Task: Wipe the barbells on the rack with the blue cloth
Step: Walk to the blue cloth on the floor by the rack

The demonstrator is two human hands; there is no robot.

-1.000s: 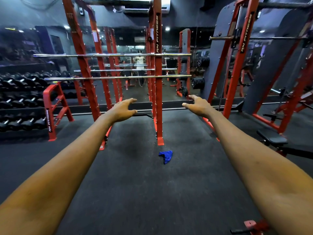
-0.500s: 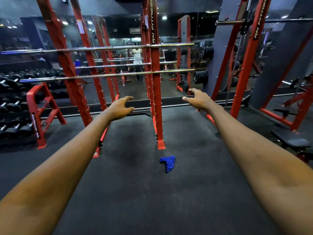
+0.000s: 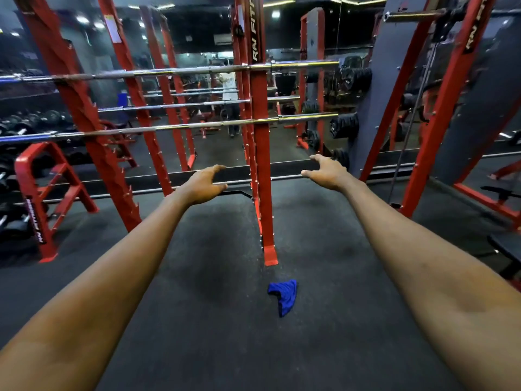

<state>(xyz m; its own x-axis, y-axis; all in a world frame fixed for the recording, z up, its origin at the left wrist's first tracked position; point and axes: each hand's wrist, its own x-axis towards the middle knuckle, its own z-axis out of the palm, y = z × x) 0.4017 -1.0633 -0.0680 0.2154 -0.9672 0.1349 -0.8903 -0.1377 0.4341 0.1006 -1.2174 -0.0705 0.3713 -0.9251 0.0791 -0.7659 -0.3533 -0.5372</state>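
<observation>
A crumpled blue cloth [image 3: 284, 296] lies on the dark rubber floor, just in front of the foot of the red rack's right post [image 3: 262, 153]. Two chrome barbells rest across the rack: an upper barbell [image 3: 169, 72] and a lower barbell [image 3: 174, 126]. My left hand [image 3: 203, 184] and my right hand [image 3: 327, 171] are stretched out in front of me above the floor, fingers loosely spread, holding nothing. Both hands are well short of the barbells and above and beyond the cloth.
A red dumbbell stand [image 3: 42, 198] with dark dumbbells is at the left. A wall mirror behind the rack reflects it. Another red frame [image 3: 439, 108] stands at the right, with a black bench [image 3: 507, 249] at the right edge.
The view has moved closer to the rack and tilted down; the cloth now sits lower and nearer in the frame. Both hands stay outstretched and empty.
</observation>
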